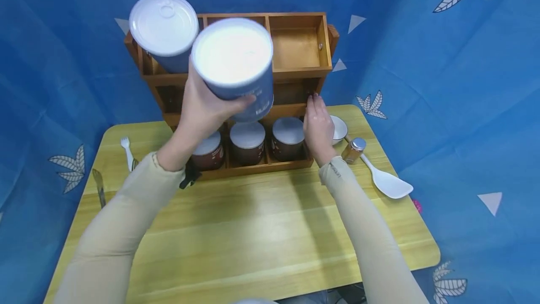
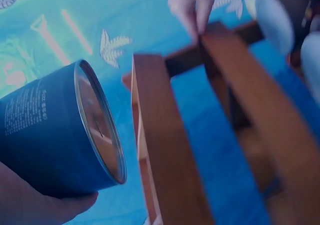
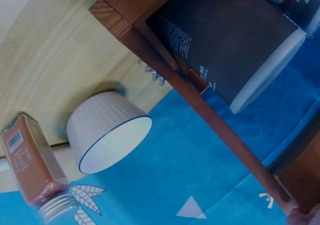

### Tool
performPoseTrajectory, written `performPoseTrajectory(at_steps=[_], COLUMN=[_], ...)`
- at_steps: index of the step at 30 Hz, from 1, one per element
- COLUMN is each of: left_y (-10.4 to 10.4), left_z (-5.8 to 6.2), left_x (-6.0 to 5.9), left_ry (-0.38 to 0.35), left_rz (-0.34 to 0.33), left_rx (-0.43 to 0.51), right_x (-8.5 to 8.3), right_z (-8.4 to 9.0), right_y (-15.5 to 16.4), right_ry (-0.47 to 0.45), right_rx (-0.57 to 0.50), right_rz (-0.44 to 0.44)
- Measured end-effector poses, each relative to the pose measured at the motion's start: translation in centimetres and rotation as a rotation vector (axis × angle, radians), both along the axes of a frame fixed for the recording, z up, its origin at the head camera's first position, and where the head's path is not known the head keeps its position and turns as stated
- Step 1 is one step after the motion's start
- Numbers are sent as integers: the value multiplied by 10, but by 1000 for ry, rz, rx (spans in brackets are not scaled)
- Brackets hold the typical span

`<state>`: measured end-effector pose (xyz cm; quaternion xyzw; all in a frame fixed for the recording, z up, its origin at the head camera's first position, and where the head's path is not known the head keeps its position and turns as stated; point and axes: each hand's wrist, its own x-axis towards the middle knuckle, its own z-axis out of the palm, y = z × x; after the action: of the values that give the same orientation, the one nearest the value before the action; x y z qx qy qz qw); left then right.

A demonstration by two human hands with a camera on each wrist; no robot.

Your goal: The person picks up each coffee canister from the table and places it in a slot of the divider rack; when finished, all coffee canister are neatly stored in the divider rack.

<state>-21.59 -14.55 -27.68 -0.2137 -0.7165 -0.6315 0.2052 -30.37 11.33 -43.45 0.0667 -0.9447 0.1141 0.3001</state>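
My left hand grips a blue can with a white lid, raised in front of the upper tier of a wooden rack. Seen from the left wrist, the can's metal-rimmed base faces the rack's side. Another blue can with a white lid stands in the top left compartment. At the rack's right side, my right hand holds the wooden side frame, its fingers pinching the edge in the left wrist view. Several dark brown cans with pale lids fill the bottom tier.
Right of the rack are a white ribbed bowl, a square spice jar with a silver cap, and a white spoon. A white fork and a knife lie on the table's left. Blue cloth hangs behind.
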Motion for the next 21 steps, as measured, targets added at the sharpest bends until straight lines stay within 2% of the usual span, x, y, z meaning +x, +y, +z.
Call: performPoseTrajectory(at_steps=[4, 7, 10, 12, 17, 21], left_y=[9, 16, 23, 27, 28, 29], left_z=[20, 27, 32, 31, 17, 7], left_x=[-25, -41, -52, -61, -88, -101], left_ry=[15, 46, 99, 135, 235, 262], left_rz=[123, 186, 229, 263, 344, 369], left_rx=[-53, -75, -67, -61, -72, -49], right_x=[2, 2, 1, 1, 0, 0], right_z=[0, 0, -1, -1, -1, -1], right_y=[1, 1, 0, 0, -1, 0], right_ry=[9, 0, -3, -1, 1, 4], right_rx=[6, 5, 5, 1, -6, -8], right_rz=[6, 4, -5, -5, -4, -8])
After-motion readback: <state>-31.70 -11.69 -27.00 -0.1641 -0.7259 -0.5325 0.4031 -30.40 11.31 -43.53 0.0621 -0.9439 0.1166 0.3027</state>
